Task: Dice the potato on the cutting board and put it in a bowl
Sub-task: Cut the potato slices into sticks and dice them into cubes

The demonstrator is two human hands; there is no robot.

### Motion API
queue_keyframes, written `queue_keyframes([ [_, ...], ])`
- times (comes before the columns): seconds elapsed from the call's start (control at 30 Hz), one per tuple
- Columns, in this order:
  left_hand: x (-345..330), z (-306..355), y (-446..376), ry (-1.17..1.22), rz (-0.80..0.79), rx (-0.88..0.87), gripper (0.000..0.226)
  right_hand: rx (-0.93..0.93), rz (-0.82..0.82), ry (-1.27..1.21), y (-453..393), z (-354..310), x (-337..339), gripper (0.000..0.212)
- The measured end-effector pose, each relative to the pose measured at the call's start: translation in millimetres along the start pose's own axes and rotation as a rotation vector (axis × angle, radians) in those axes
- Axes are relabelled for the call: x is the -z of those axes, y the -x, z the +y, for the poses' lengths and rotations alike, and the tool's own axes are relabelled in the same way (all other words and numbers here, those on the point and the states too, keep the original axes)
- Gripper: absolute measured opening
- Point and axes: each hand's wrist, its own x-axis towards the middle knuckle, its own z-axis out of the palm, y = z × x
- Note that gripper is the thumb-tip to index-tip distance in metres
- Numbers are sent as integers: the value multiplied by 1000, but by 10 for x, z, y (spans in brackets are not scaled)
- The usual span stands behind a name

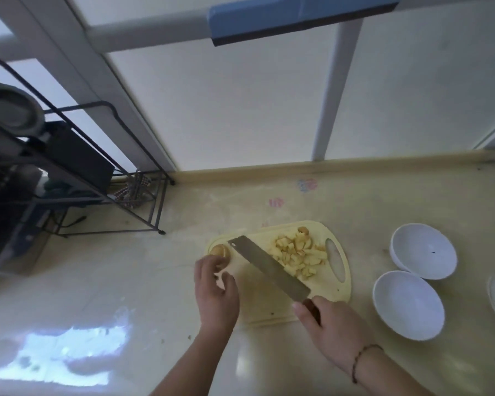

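The right hand (323,318) is wrapped around the handle of a broad cleaver (269,268), whose blade runs away from it, up and to the left across the cutting board (272,312). Whether the edge touches the board or is raised just above it cannot be told. The left hand (216,284) sits at the board's left edge with its fingers curled on a pale piece of potato; exactly how the fingers lie on it is blurred. Just beyond those fingertips, at the far left corner of the board, lies the uncut potato piece (220,250), skin still on.

The dicing looks partly done. A heap of diced potato (299,254) lies on the far side of the blade from the left hand, toward the board's handle slot, well apart from the left hand and near the right hand's far side. The step in hand seems to be bringing the remaining potato under the blade. The next move calls for the left hand to steady that piece flat, fingertips tucked back from the edge, while the blade comes across to it.

To the right of the right hand, on the bench (126,281), stand two white bowls, the near bowl (409,305) and the far bowl (423,251), both without potato.
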Motion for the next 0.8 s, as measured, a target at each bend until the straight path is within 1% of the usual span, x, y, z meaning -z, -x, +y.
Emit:
queue_keyframes([
  [0.03, 80, 19, -27, 19, 49, -101, 28, 7, 2, 69, -4, -26, 18, 52],
  [0.07, 132, 51, -62, 20, 37, -230, 23, 14, 3, 132, -11, -43, 18, 52],
  [0.1, 149, 91, -106, 17, -32, -365, 20, 23, 15, 189, -28, -50, 3, 56],
  [0.13, 135, 149, -150, -5, -148, -476, 18, 28, 31, 231, -46, -55, -19, 66],
  [0.2, 44, 256, -221, -145, -419, -593, 11, 21, 60, 292, -103, -36, -87, 87],
  [0.23, -27, 271, -247, -251, -525, -620, 14, 19, 74, 307, -124, -27, -115, 93],
  [0.27, -97, 266, -258, -348, -603, -635, 21, 12, 78, 322, -130, -41, -123, 94],
  [0.3, -160, 254, -259, -420, -657, -636, 28, 9, 72, 337, -125, -70, -110, 89],
  [0.4, -292, 278, -253, -524, -773, -580, 51, -8, 26, 452, -92, -181, -13, 61],
  [0.43, -309, 312, -261, -553, -799, -564, 57, -11, 37, 481, -83, -226, 20, 56],
  [0.53, -355, 423, -268, -632, -883, -542, 75, -15, 58, 519, -67, -249, 55, 54],
  [0.6, -368, 492, -301, -649, -921, -538, 82, 3, 63, 520, -52, -217, 43, 61],
  [0.63, -363, 502, -326, -616, -912, -547, 79, 16, 73, 493, -33, -189, 37, 69],
  [0.67, -332, 486, -360, -540, -862, -550, 71, 14, 73, 454, -11, -155, 33, 76],
  [0.7, -276, 437, -404, -435, -751, -546, 59, -9, 66, 403, 12, -124, 46, 77],
  [0.73, -194, 346, -463, -313, -588, -511, 47, -46, 50, 333, 40, -97, 69, 74],
  [0.8, 35, 105, -601, -142, -253, -342, 36, -106, 30, 184, 94, -40, 104, 61],
])
